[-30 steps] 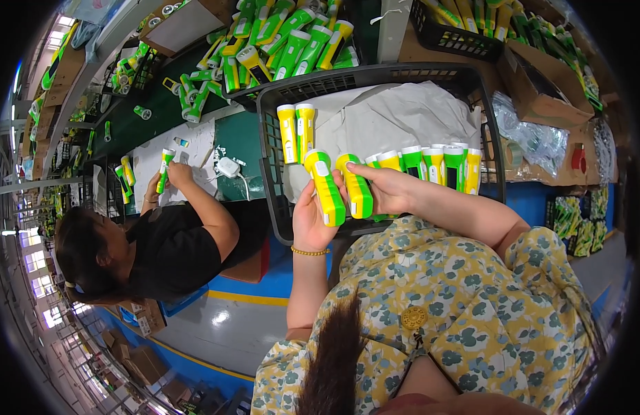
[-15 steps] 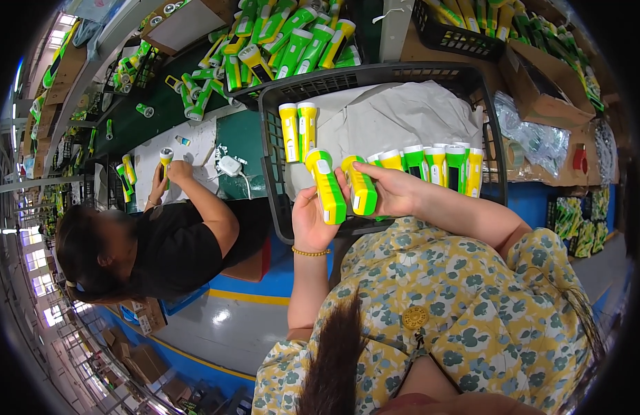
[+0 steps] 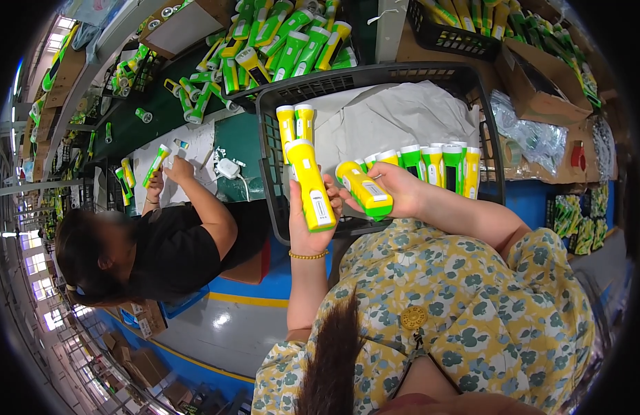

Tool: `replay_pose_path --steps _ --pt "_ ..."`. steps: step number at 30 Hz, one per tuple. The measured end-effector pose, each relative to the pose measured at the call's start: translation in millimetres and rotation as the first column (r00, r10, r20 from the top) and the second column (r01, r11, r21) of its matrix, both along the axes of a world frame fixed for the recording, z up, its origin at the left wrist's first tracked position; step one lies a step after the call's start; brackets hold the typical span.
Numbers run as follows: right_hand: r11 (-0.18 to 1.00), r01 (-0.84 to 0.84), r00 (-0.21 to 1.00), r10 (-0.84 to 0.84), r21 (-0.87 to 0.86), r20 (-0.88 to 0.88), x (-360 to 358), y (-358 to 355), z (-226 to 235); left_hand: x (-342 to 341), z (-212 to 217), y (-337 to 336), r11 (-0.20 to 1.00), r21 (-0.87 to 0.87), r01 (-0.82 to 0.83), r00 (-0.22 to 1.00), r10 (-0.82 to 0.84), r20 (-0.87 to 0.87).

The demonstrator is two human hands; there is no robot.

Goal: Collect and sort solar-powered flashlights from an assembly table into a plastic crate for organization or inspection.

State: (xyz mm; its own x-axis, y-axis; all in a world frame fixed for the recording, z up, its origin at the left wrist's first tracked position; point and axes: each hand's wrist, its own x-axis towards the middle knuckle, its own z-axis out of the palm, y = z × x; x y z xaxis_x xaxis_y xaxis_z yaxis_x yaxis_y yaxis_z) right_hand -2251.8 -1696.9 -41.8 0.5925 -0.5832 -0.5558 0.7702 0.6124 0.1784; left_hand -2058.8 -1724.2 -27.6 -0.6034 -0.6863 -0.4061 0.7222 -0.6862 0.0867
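Note:
My left hand (image 3: 307,232) is closed round a yellow flashlight (image 3: 310,183), held nearly upright with its labelled yellow side facing up. Beside it, my right hand (image 3: 401,192) grips a second flashlight (image 3: 366,188), yellow with a green end, tilted with its head toward the upper left. Both are over the near side of a black plastic crate (image 3: 496,149) lined with grey paper (image 3: 396,117). Two yellow flashlights (image 3: 304,123) stand in the crate's left corner. A row of green and yellow flashlights (image 3: 452,166) stands at its right, partly hidden by my right hand.
Left of me, a co-worker (image 3: 175,238) handles a green flashlight (image 3: 156,164) over white paper. A heap of flashlights (image 3: 292,52) lies beyond the crate. A white charger with a cable (image 3: 228,167) rests on the green table. At right are an open cardboard box (image 3: 541,83) and clear plastic bags (image 3: 524,131).
Both flashlights in my hands have been turned, so more of their yellow, labelled sides shows. My left hand's flashlight has shifted slightly left. The co-worker's flashlight has tilted, and one of their hands has come off it.

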Motion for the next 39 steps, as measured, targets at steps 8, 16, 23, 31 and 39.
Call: replay_pose_path --steps 8,16,23,31,39 --pt "0.992 -0.056 0.996 0.048 -0.109 -0.073 2 -1 13 1 2 4 0.993 -0.092 -0.075 0.985 0.088 0.147" --pt "0.956 -0.120 0.935 0.018 -0.268 -0.354 6 2 20 2 0 12 0.976 -0.216 -0.031 0.996 0.048 0.073" --pt "0.897 -0.044 0.903 -0.153 -0.440 -0.402 4 4 13 2 5 13 0.946 -0.324 -0.005 0.998 0.024 0.055" --pt "0.865 0.011 0.952 -0.163 -0.502 -0.259 -11 0 39 -1 26 19 0.857 -0.512 0.059 0.933 0.136 0.334" --pt "0.814 -0.060 0.936 -0.155 -0.578 -0.316 -9 1 39 -4 29 21 0.828 -0.557 0.067 0.865 0.231 0.446"
